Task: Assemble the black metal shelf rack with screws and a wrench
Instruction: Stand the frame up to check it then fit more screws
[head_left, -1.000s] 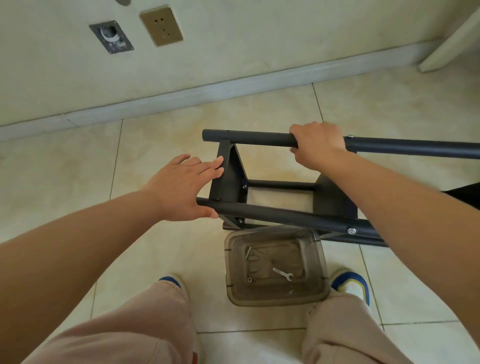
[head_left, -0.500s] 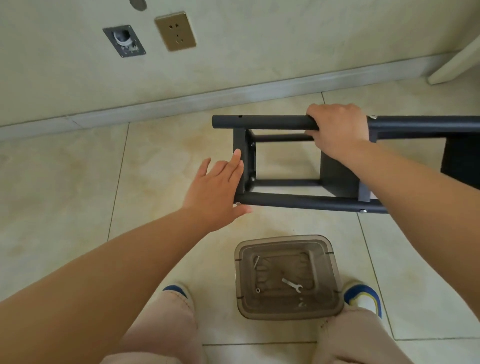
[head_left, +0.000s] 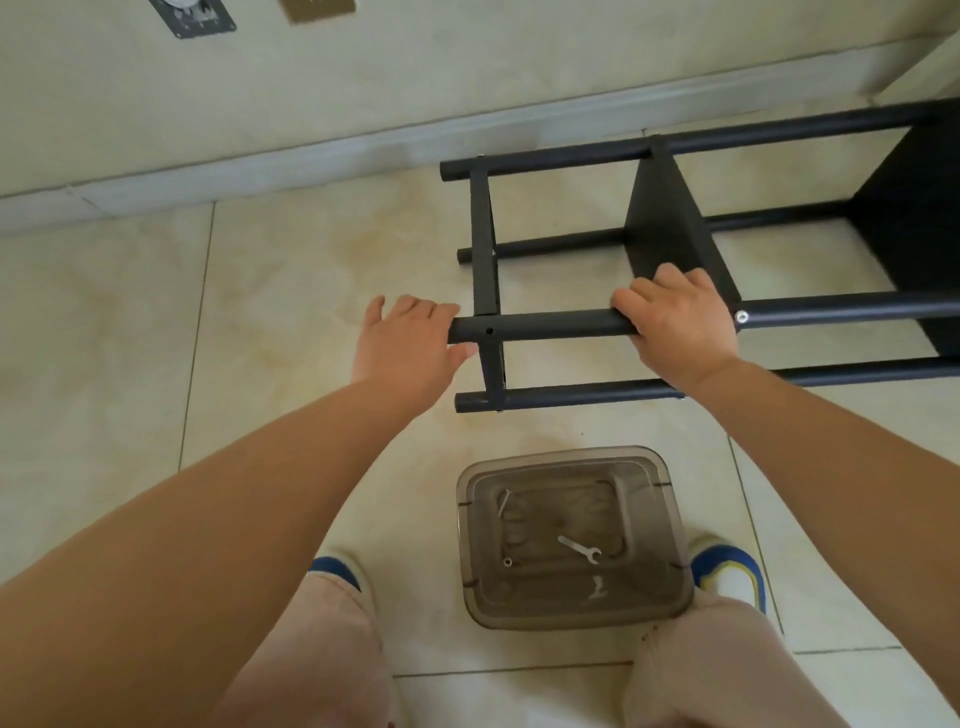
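The black metal shelf rack (head_left: 545, 327) lies on its side on the tiled floor, its long tubes running left to right. My right hand (head_left: 675, 322) grips the near upper tube beside a black shelf panel (head_left: 665, 218). My left hand (head_left: 410, 338) has its palm against the left end of that same tube, with the fingers straight. A small silver wrench (head_left: 579, 548) and a few loose screws (head_left: 506, 561) lie in a smoky clear plastic box (head_left: 670, 530) on the floor in front of my feet.
A wall with a grey skirting board (head_left: 311, 156) runs close behind the rack. A socket plate (head_left: 317, 8) and a metal wall fitting (head_left: 195, 15) sit high on the wall. My knees and blue-and-white shoes (head_left: 727, 571) flank the box.
The rack has rolled over toward me, so a different tube is now nearest. My right hand stayed on its tube, and my left hand moved to that tube's end.
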